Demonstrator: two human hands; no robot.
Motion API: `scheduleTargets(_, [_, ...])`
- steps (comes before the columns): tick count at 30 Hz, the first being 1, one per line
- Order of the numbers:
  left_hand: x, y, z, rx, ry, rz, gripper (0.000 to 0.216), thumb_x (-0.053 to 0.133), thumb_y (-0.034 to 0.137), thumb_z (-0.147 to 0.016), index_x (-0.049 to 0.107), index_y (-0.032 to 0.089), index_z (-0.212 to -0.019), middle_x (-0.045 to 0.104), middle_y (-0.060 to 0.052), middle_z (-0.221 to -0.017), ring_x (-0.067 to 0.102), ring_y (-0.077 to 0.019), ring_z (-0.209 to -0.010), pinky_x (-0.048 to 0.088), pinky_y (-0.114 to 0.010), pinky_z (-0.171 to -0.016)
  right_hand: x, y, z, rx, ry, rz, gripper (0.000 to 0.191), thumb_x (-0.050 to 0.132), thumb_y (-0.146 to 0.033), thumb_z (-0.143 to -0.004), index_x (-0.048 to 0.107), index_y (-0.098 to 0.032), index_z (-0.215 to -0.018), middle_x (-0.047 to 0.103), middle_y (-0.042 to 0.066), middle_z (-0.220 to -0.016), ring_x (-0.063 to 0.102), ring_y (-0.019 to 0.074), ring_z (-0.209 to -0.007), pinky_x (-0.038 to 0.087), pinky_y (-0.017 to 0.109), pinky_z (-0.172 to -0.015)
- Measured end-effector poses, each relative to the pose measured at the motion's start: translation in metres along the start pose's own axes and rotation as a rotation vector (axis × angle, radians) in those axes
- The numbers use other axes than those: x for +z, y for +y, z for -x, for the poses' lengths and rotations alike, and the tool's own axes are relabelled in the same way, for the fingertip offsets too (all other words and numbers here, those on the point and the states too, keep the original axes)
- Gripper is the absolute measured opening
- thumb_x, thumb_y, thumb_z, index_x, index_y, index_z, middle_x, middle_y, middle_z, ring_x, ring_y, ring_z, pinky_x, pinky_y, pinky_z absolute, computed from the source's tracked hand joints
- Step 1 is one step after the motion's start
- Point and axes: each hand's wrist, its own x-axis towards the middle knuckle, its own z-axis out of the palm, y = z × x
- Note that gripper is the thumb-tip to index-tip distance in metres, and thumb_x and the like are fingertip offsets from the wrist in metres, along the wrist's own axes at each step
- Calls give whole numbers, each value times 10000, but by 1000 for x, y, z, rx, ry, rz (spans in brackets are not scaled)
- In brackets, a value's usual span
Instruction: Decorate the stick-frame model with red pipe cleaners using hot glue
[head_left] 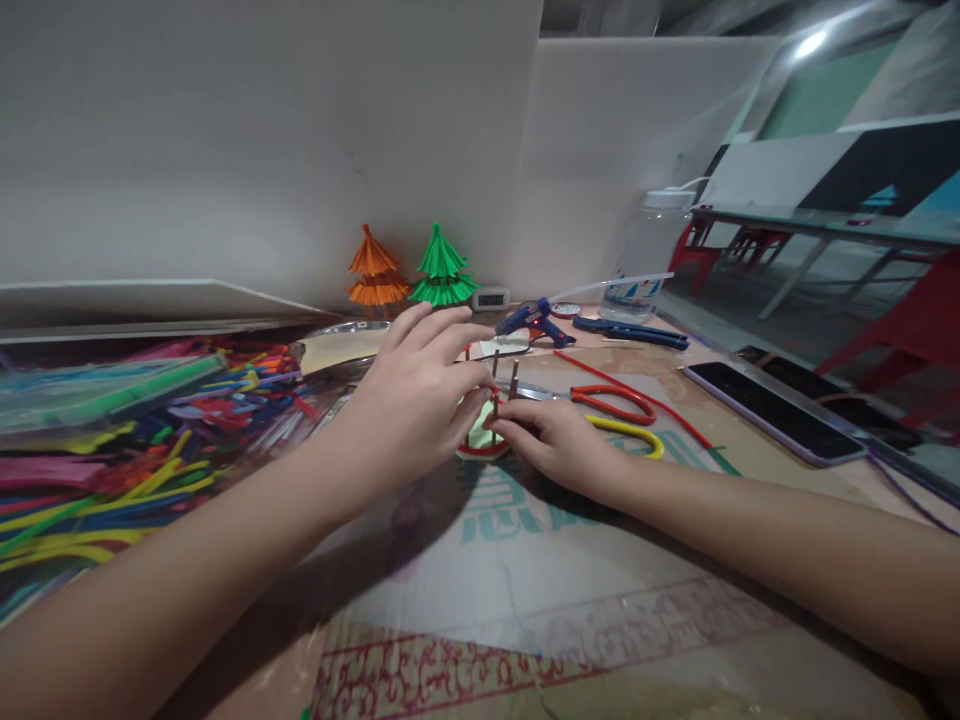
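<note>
A small round craft base (480, 447) with a red rim and pale green top lies on the cardboard-covered table (525, 590). Thin brown sticks (514, 378) stand upright on it. My left hand (416, 395) hovers over the base, thumb and forefinger pinched on one upright stick, the other fingers stretched out. My right hand (559, 440) rests on the table just right of the base, its fingertips pressed against the base's edge and a stick's foot.
Scissors with red and yellow handles (622, 415) lie right of my hands. A blue glue gun (534, 322), blue pliers (630, 333), a plastic jar (646, 255) and a phone (772, 412) sit further right. Colourful straws (127, 440) heap at left. Orange paper tree (375, 268) and green paper tree (442, 268) stand behind.
</note>
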Motion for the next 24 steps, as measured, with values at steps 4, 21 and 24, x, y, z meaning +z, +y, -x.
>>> scheduleTargets(4, [-1, 1, 0, 5, -1, -10, 194, 566, 213, -921, 749, 193, -860, 693, -81, -1246, 530, -332, -1284, 367, -563, -1118, 0, 0, 0, 4, 0, 4, 233, 533, -288, -965, 734, -175, -932, 721, 29, -791, 607, 141, -688, 413, 241, -656])
scheduleTargets(21, [-1, 1, -1, -3, -26, -12, 163, 584, 209, -921, 738, 204, -865, 691, -71, -1249, 523, -313, -1293, 344, -549, -1139, -1, -3, 0, 0, -1, 4, 234, 530, -283, -966, 729, -176, -910, 715, 26, -777, 594, 136, -670, 410, 237, -647])
scheduleTargets(24, [-3, 1, -2, -11, -26, 2, 153, 591, 222, -921, 732, 204, -863, 689, -68, -1248, 520, -316, -1294, 341, -545, -1137, -1, -3, 1, -5, 0, 7, 241, 527, -294, -969, 732, -179, -915, 722, 28, -783, 609, 141, -686, 416, 239, -651])
